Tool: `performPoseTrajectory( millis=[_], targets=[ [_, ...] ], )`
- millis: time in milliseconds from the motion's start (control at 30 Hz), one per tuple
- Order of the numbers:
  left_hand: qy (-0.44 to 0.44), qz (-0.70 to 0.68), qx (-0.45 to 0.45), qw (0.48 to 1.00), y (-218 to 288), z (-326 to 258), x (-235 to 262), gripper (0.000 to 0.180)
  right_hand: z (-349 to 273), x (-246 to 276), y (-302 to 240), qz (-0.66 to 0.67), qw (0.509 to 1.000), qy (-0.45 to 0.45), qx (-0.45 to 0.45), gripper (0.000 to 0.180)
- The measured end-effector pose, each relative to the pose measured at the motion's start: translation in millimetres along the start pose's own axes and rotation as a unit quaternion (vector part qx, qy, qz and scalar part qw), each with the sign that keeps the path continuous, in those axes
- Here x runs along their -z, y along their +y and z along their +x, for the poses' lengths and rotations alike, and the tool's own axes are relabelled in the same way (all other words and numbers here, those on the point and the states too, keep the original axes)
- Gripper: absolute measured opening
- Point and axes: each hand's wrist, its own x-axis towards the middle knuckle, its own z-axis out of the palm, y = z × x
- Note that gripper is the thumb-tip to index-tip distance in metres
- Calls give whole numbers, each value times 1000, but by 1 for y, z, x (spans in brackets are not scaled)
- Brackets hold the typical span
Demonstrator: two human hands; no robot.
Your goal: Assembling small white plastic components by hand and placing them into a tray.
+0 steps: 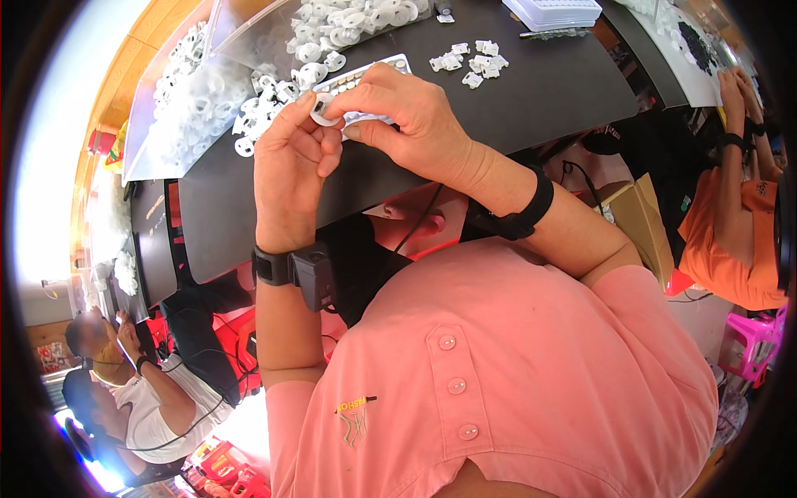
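Note:
A small white round plastic part (324, 110) with a dark slot sits between my hands, above the table's near edge. My left hand (290, 162) pinches it at the thumb and index finger, the other fingers curled in. From the right, my right hand (411, 120) is closed in, its fingertips pressed against the same part and its thumb just below. Whether those fingertips hold anything smaller is hidden. Behind my hands lies a white tray (402, 63) with rows of small round silvery pieces, partly covered by my right hand. Loose white plastic parts (270, 100) lie just left of it.
A clear bin (149, 145) of white parts stands at the left; another heap (353, 21) lies behind. Small white pieces (473, 62) and stacked white trays (554, 12) are farther right on the dark table (548, 91). Co-workers sit at the left (158, 407) and right (730, 224).

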Motion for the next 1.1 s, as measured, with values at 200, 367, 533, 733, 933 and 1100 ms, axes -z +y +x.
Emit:
performPoseTrajectory(
  millis=[200,367,533,733,933,1100],
  targets=[
    [33,15,27,999,10,3,0,22,0,-5,0,-130,988,45,73,29],
    [34,64,-9,997,9,7,2,20,0,-4,1,-51,998,3,-24,26],
    [50,70,-7,996,7,10,1,18,0,-2,3,-39,998,-3,-40,31],
    [41,68,3,997,7,10,1,18,1,-2,2,-55,998,-2,-36,33],
    [21,36,28,999,10,13,4,19,0,-3,4,-56,998,3,-23,31],
    [30,31,35,998,12,13,6,18,1,0,-2,-48,998,-34,-36,37]
  ],
)
